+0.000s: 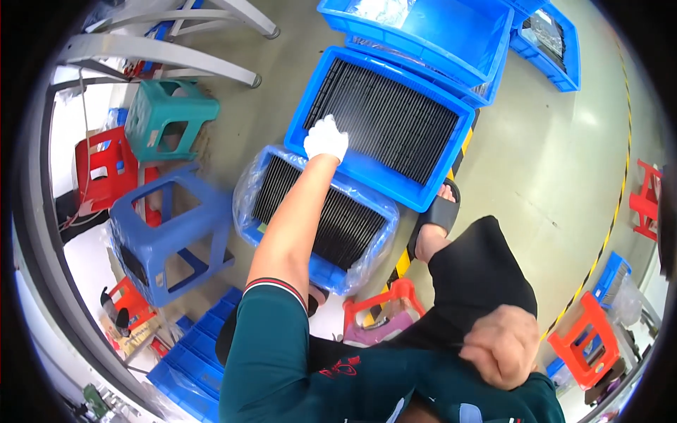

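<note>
My left hand, in a white glove, is at the left side of a blue plastic bin. Its fingers are curled at the ends of the thin black strips packed in rows there; whatever they grip is hidden. Below my forearm, a second blue bin, lined with clear plastic film, holds similar dark strips. My right hand is bare and closed in a loose fist above my thigh, on the right. Nothing shows in it.
Stacked blue bins stand beyond the near bin. To the left are a blue stool, a green stool and a red stool. A small red-orange stool is by my legs. Yellow-black tape marks the floor.
</note>
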`<state>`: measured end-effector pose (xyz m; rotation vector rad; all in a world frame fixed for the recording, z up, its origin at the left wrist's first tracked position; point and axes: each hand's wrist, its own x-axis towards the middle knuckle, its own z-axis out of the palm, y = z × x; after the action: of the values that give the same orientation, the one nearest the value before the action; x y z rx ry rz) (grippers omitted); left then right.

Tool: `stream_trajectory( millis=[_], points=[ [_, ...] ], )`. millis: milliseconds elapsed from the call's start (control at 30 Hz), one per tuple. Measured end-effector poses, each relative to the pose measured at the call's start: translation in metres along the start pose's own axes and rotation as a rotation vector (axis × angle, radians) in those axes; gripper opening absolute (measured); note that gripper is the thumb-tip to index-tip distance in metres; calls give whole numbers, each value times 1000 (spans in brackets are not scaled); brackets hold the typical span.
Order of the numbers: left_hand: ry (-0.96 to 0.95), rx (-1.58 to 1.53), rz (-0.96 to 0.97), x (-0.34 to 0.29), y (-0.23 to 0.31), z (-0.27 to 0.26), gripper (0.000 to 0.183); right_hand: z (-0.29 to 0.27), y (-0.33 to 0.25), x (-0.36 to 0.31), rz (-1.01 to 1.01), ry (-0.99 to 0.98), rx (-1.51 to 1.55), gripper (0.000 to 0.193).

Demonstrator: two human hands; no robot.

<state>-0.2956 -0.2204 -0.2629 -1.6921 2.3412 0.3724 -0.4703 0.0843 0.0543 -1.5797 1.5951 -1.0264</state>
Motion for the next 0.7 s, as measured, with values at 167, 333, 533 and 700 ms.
stream_trajectory(
  millis=[167, 333, 533, 700],
  points=[
    [53, 126, 66, 39, 19, 13, 55, -6, 12, -1, 37, 69, 36, 25],
    [-1, 160, -32, 54, 46, 9, 59, -12, 11, 12, 39, 42, 7, 15],
    [-31, 373, 6, 79, 62, 20, 72, -17, 9, 27, 22, -44, 75, 21],
    [144, 231, 18, 105, 32, 43, 51, -14, 8, 31, 35, -27, 73, 18]
  ],
)
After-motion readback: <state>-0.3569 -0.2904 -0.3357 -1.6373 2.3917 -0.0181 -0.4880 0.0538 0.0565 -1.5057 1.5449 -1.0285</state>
